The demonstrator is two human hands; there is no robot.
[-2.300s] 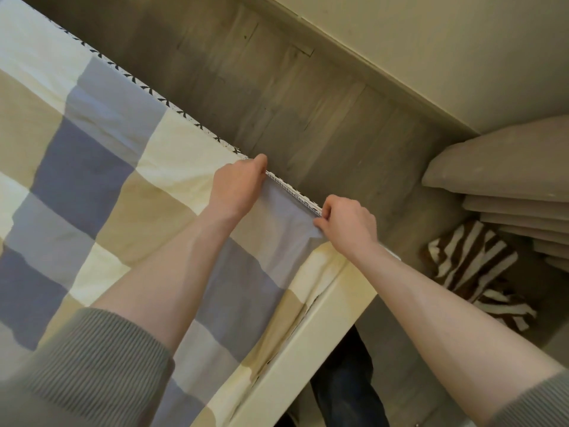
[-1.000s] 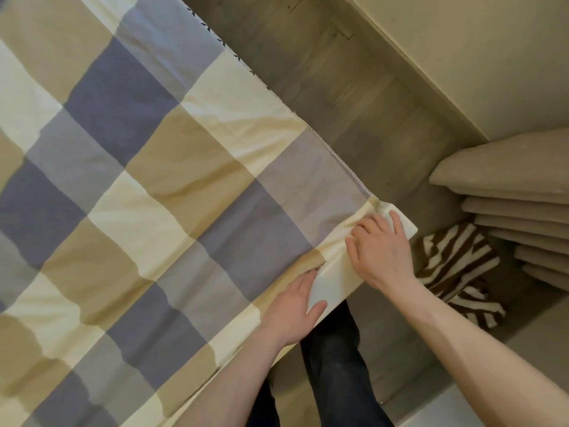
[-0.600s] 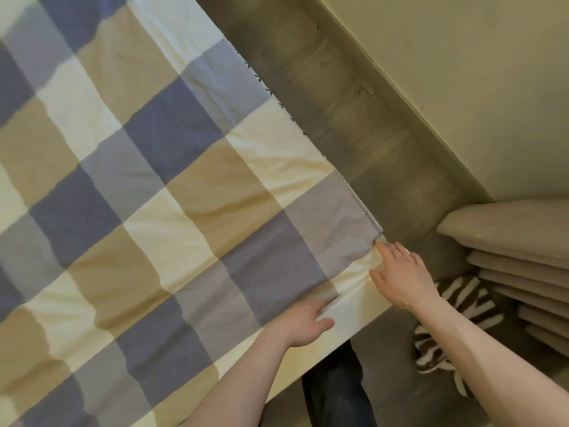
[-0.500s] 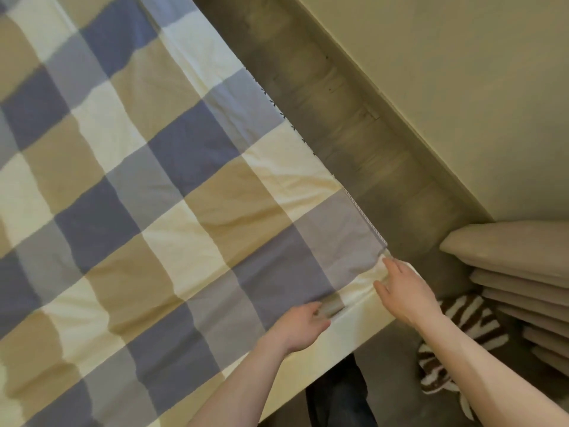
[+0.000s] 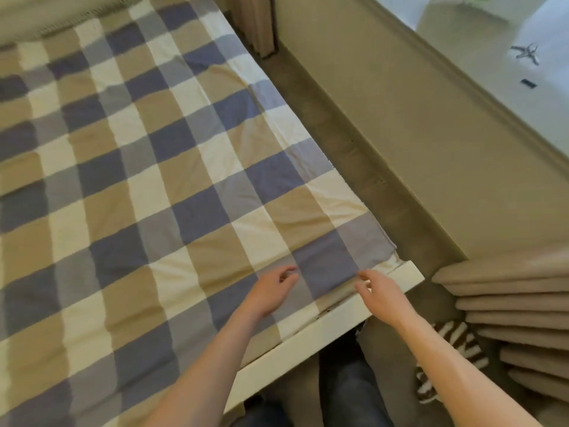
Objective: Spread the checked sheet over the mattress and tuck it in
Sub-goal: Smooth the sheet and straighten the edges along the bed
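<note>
The checked sheet (image 5: 160, 180), in blue, tan, grey and cream squares, lies spread flat over the whole mattress. Its near edge runs along the white bed frame (image 5: 308, 340) and its right corner ends near the frame's corner. My left hand (image 5: 272, 288) hovers over the sheet near that edge, fingers loosely apart, holding nothing. My right hand (image 5: 378, 288) is over the seam where sheet meets frame, fingers apart and empty. Whether either hand touches the cloth is unclear.
A strip of wooden floor (image 5: 354, 143) runs between the bed and the beige wall (image 5: 415, 118). A stack of beige cushions (image 5: 508, 303) stands at the right, with a brown-and-white striped cloth (image 5: 446, 359) below it. My dark trouser legs (image 5: 348, 380) stand against the frame.
Both hands have let go of the sheet's corner fold and lifted off with fingers apart. The view has tilted up, showing the full length of the bed.
</note>
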